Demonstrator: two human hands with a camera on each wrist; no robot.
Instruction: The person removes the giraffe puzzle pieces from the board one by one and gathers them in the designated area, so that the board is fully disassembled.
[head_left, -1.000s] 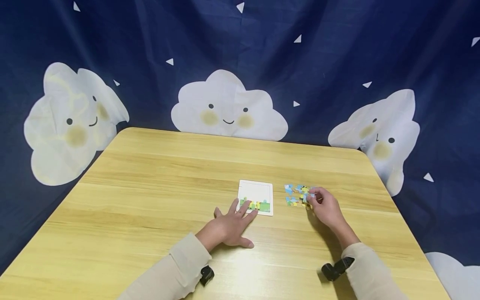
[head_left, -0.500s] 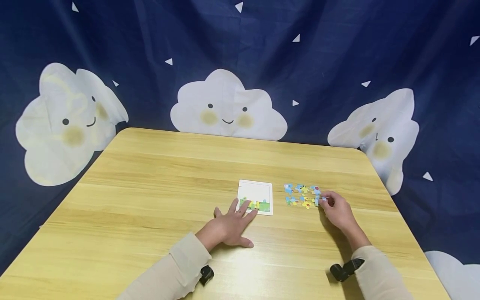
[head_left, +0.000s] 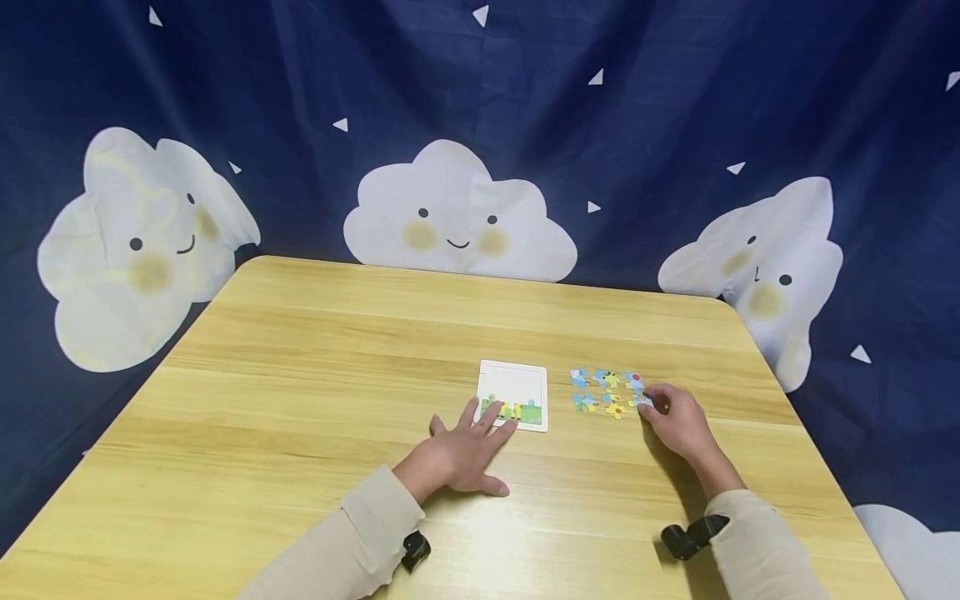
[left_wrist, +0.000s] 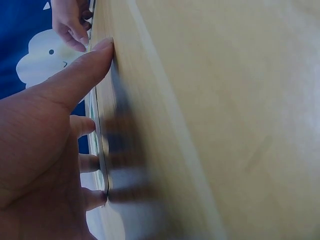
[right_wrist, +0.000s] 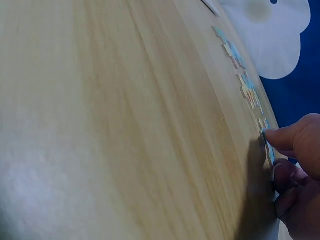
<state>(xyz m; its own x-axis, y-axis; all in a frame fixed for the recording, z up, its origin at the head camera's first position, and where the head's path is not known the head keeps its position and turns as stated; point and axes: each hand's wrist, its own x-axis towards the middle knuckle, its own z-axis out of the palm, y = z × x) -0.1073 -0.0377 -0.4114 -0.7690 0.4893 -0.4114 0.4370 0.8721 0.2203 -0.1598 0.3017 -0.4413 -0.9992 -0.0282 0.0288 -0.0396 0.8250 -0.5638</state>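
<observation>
While your right hand [head_left: 677, 423] pinches the blue puzzle piece [head_left: 641, 401] at the near right of the loose pieces [head_left: 617, 410], a crooked pull could bump the ones beside it. Your left hand [head_left: 453, 457] is spread out, touching the near side of the puzzle tray [head_left: 517, 385], left of the pieces; pushing hard could make it slide. Your hands hide some of the tray and that blue piece.

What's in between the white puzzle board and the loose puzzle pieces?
Just a bare strip of wooden table: the head view shows nothing lying between the white puzzle board and the loose puzzle pieces.
</observation>
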